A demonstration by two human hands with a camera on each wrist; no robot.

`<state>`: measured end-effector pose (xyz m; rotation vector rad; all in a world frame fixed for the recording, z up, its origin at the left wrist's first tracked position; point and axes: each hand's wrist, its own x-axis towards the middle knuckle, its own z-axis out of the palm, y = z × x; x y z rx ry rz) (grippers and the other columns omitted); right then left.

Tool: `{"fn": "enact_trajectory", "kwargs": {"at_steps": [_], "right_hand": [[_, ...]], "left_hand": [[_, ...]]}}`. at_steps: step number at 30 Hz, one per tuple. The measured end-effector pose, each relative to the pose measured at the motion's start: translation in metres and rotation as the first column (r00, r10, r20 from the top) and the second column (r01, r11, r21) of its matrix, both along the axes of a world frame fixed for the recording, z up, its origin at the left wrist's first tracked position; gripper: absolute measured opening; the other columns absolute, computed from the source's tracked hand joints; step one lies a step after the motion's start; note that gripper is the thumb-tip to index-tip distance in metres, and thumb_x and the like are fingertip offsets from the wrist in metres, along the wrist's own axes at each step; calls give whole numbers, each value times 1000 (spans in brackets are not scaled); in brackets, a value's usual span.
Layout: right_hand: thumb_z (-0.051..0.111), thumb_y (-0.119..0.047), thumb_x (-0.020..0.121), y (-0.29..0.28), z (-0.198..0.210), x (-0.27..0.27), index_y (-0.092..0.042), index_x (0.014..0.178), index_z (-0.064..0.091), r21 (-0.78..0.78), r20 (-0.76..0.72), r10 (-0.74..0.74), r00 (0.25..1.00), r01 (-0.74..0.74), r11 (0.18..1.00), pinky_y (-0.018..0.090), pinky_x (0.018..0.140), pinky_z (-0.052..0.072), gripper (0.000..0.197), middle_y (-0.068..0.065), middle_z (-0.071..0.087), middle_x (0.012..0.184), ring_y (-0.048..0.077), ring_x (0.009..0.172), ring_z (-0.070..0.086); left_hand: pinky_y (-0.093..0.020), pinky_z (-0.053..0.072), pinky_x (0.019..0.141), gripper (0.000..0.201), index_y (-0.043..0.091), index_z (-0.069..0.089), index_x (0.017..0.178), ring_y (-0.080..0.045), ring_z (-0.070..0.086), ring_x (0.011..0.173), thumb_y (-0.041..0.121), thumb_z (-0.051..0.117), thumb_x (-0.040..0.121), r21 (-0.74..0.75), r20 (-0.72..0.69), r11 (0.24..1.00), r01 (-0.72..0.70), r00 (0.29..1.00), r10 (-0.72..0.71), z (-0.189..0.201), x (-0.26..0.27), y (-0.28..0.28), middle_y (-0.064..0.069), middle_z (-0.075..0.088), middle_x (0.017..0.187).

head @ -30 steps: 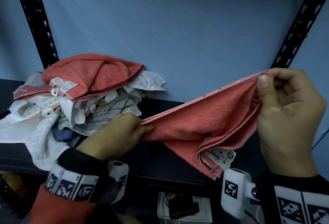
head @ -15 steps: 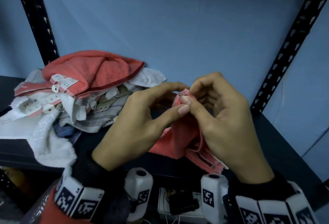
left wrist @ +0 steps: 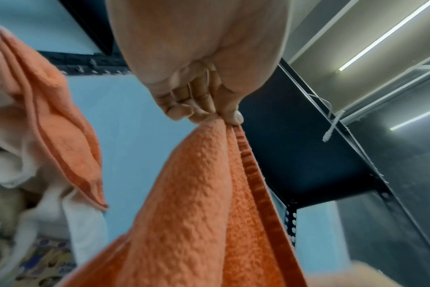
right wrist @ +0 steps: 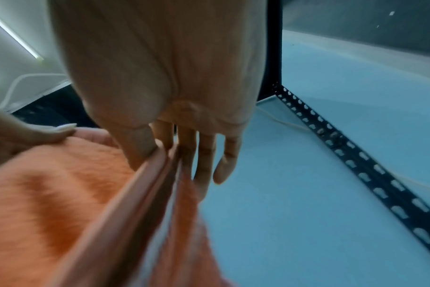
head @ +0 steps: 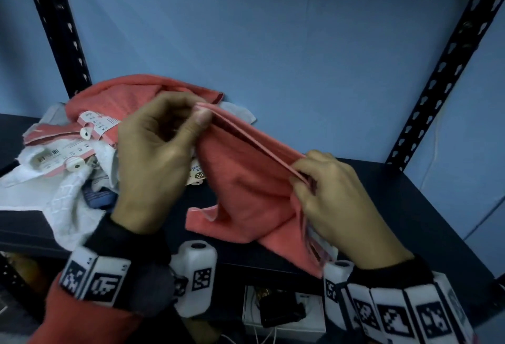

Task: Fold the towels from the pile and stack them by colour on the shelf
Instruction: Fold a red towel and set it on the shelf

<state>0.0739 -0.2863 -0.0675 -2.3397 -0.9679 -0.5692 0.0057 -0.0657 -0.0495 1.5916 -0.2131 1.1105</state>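
Observation:
A coral towel [head: 246, 187] hangs doubled between both hands above the dark shelf [head: 410, 207]. My left hand [head: 164, 146] pinches its upper corner between thumb and fingers, seen close as the left hand [left wrist: 209, 108] on the orange terry towel [left wrist: 197, 194]. My right hand [head: 328, 187] pinches the stacked hems lower right; in the right wrist view the right hand [right wrist: 174, 147] has thumb and fingers on the towel's edges [right wrist: 135, 203]. The pile [head: 82, 152] of coral, white and striped towels with paper tags lies at the shelf's left.
Black perforated uprights [head: 437, 70] frame the shelf against a blue wall [head: 273, 29]. Another coral towel [head: 117, 97] tops the pile. Below the shelf's front edge sits a white box [head: 281, 313] with a dark item and cables.
The hands brought the towel's two ends together a moment ago. Now they have spread apart again, left hand holding the joined corners, right hand sliding down and right along the doubled edge.

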Motion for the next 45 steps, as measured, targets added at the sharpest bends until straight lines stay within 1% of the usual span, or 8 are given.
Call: {"fn": "enact_trajectory", "kwargs": {"at_steps": [15,19,24,27,29,35,40,45], "right_hand": [[67,-18,94,-50,22,6,-35,95,77,-293,-266,-260,928,179,939,17,51,43,19,-8,66,77,6,65,61],[76,-33,86,-48,34,-7,-38,98,68,-412,-348,-271,898,113,904,26,74,55,15,-12,65,94,2,81,63],[78,-68,64,-26,44,-28,-50,125,50,-28,-426,84,901,-106,994,28,87,53,70,-25,60,119,-5,106,60],[81,-43,79,-12,41,-33,-37,118,60,166,-311,230,922,-186,968,35,85,55,44,-15,69,108,5,100,66],[71,-25,91,-10,41,-33,-26,99,69,217,-205,228,952,-183,959,43,77,54,9,-5,72,89,14,85,68],[71,-21,93,-21,44,-25,-21,89,78,405,-110,214,971,-153,902,40,72,54,8,-3,75,80,15,75,70],[72,-19,92,-36,43,-11,-34,91,72,609,2,94,996,-76,790,14,70,51,15,-26,74,82,-7,75,67],[68,-26,96,-73,47,6,-31,80,69,616,51,-118,992,62,785,19,60,46,17,-24,69,70,-5,64,56]], "left_hand": [[-21,50,75,8,22,69,100,-8,61,80,16,70,95,-49,-19,997,-66,998,65,-5,3,24,2,68,87],[-24,55,79,10,19,71,98,-8,65,80,12,72,91,-15,-42,999,38,998,-39,0,0,1,8,73,84],[-24,55,75,11,12,74,96,-8,70,78,9,78,85,121,-88,976,180,982,-170,5,-8,-39,4,77,86],[-35,57,67,23,8,62,95,-19,71,71,6,80,82,16,-132,956,295,948,-290,-1,-7,-62,-4,75,79],[-40,57,70,27,9,58,94,-21,71,73,9,81,81,-8,-141,949,316,939,-314,-3,-6,-69,-4,74,79],[-55,56,79,17,13,72,101,-33,71,86,16,80,86,190,-329,902,387,891,-313,-10,-3,-58,-6,74,91],[-42,55,67,24,16,76,97,-8,62,72,39,71,93,424,-590,763,488,788,-176,-16,3,-33,-6,74,84],[-30,41,54,44,11,64,73,-1,45,56,48,59,97,518,-628,740,430,778,-12,-14,3,10,2,54,60]]}}
